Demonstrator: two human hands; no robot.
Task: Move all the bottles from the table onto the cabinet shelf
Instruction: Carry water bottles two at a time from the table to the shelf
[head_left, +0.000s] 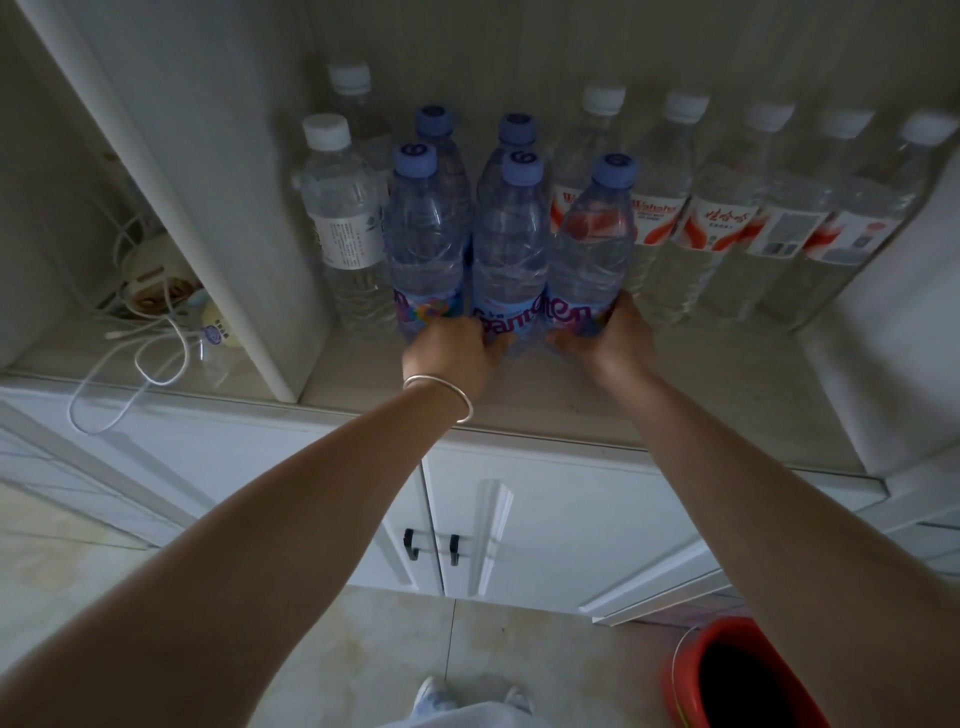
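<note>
Now three blue-capped bottles stand in a front row on the cabinet shelf (675, 395), and both hands are at their bases. The left hand (452, 348) curls around the foot of the left bottle (423, 244) and middle bottle (511, 249); the right hand (613, 338) grips the right bottle (592, 249) low down. This looks like the placing step. Next, the fingers should let go without tipping the row. Red-labelled bottles (660, 208) stand just behind, to the right.
</note>
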